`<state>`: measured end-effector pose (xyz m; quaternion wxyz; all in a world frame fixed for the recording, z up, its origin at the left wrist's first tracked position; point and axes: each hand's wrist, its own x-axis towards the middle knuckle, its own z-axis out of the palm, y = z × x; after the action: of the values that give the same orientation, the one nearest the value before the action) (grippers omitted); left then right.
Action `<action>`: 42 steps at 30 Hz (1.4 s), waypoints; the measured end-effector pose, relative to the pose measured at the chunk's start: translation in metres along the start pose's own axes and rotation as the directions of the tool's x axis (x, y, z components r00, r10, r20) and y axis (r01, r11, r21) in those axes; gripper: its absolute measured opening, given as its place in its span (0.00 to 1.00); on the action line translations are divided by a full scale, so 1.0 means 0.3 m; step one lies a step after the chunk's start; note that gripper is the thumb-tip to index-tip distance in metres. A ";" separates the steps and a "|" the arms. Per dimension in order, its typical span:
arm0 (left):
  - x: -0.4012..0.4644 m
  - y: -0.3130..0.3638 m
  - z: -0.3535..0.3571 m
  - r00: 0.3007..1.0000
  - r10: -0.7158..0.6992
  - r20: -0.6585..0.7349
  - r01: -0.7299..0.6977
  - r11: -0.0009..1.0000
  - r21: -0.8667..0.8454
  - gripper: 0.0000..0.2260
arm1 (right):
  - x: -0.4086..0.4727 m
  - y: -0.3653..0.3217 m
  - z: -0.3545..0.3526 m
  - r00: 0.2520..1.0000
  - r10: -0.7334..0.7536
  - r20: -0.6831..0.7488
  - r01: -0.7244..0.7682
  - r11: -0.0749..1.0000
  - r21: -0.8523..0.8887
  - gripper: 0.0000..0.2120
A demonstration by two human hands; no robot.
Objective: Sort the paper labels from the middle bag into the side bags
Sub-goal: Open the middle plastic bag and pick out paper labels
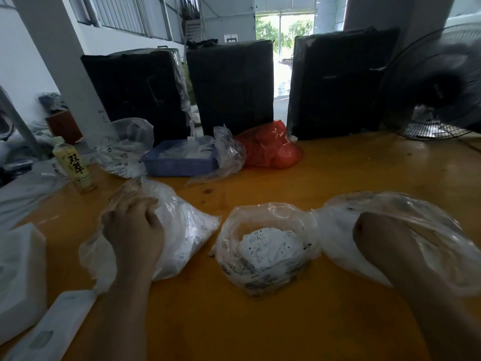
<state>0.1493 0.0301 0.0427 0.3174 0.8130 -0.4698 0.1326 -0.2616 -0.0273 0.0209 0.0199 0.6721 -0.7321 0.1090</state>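
Three clear plastic bags lie on the orange table [260, 321]. The middle bag [268, 272] stands open, with white printed paper labels [268, 246] piled inside. My left hand [132, 227] rests curled at the mouth of the left bag [187, 230], which holds more labels. My right hand [374, 235] is pushed inside the right bag [406, 217], fingers curled; the plastic hides what it grips, if anything. Whether either hand holds a label cannot be told.
Behind stand a blue tray [179, 162] of papers, a red plastic bag [273, 147], another clear bag [125, 147] and a tea bottle [75, 165]. Three black wrapped boxes [231, 84] line the far edge. A fan [437, 87] stands at right. White packets [20, 277] lie at left.
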 end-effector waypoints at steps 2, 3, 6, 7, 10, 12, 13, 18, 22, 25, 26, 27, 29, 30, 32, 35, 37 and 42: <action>-0.031 0.043 -0.016 0.977 0.017 -0.212 -0.040 0.993 -0.108 0.10 | -0.025 -0.034 -0.022 0.992 -0.088 -0.096 0.102 0.982 0.161 0.12; -0.053 0.074 -0.021 0.959 0.045 -0.280 -0.100 0.978 -0.185 0.09 | -0.041 -0.061 -0.033 0.983 -0.124 -0.138 0.158 0.947 0.278 0.09; -0.137 0.189 -0.015 0.976 0.176 -0.131 -0.218 0.842 -0.493 0.06 | -0.079 -0.150 -0.056 0.974 -0.165 -0.158 0.227 0.765 0.602 0.04; -0.163 0.227 -0.004 0.973 0.229 0.037 -0.167 0.802 -0.574 0.06 | -0.081 -0.177 -0.058 0.976 -0.176 -0.125 0.213 0.690 0.692 0.05; -0.225 0.305 0.065 0.852 0.315 0.419 0.068 0.726 -0.685 0.09 | -0.068 -0.247 -0.059 0.952 -0.305 -0.016 0.146 0.408 0.901 0.05; -0.254 0.334 0.111 0.728 0.300 0.616 0.346 0.614 -0.709 0.16 | -0.061 -0.278 -0.040 0.912 -0.410 0.016 0.111 0.282 0.953 0.06; -0.266 0.340 0.132 0.649 0.301 0.698 0.486 0.541 -0.686 0.19 | -0.060 -0.289 -0.023 0.900 -0.434 0.026 0.089 0.244 0.966 0.07; -0.300 0.298 0.208 0.642 0.359 0.677 0.549 0.401 -0.733 0.15 | -0.069 -0.310 0.075 0.904 -0.409 0.126 -0.108 0.066 0.992 0.14; -0.307 0.284 0.217 0.720 0.344 0.602 0.483 0.375 -0.791 0.12 | -0.078 -0.317 0.112 0.930 -0.337 0.145 -0.140 0.040 0.989 0.18; -0.319 0.293 0.213 0.768 0.305 0.563 0.431 0.403 -0.807 0.08 | -0.092 -0.321 0.107 0.950 -0.295 0.100 -0.071 0.106 0.992 0.16; -0.321 0.295 0.211 0.778 0.284 0.561 0.427 0.415 -0.803 0.07 | -0.095 -0.321 0.103 0.953 -0.295 0.073 -0.030 0.146 0.989 0.13; -0.321 0.295 0.210 0.781 0.270 0.563 0.430 0.421 -0.799 0.07 | -0.097 -0.320 0.097 0.953 -0.300 0.047 0.016 0.202 0.979 0.11; -0.319 0.292 0.215 0.776 0.271 0.569 0.436 0.421 -0.795 0.06 | -0.096 -0.320 0.088 0.945 -0.326 0.007 0.108 0.331 0.937 0.07; -0.318 0.289 0.216 0.773 0.275 0.572 0.438 0.421 -0.794 0.06 | -0.096 -0.320 0.088 0.941 -0.338 -0.002 0.135 0.370 0.919 0.06; -0.314 0.286 0.218 0.770 0.271 0.577 0.457 0.398 -0.796 0.06 | -0.100 -0.322 0.094 0.939 -0.345 -0.007 0.151 0.393 0.907 0.05; -0.311 0.287 0.225 0.770 0.252 0.587 0.495 0.346 -0.797 0.08 | -0.104 -0.331 0.105 0.947 -0.322 -0.012 0.161 0.438 0.884 0.07; -0.307 0.287 0.228 0.767 0.250 0.591 0.519 0.298 -0.801 0.12 | -0.106 -0.340 0.109 0.950 -0.311 -0.010 0.161 0.467 0.870 0.09; -0.291 0.277 0.239 0.765 0.246 0.596 0.545 0.245 -0.802 0.03 | -0.105 -0.352 0.115 0.949 -0.314 -0.010 0.154 0.438 0.886 0.05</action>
<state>0.0272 0.0139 -0.0243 0.5805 0.4840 -0.4367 -0.4880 -0.1503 -0.0107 -0.0043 -0.3691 0.6876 -0.4710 0.4113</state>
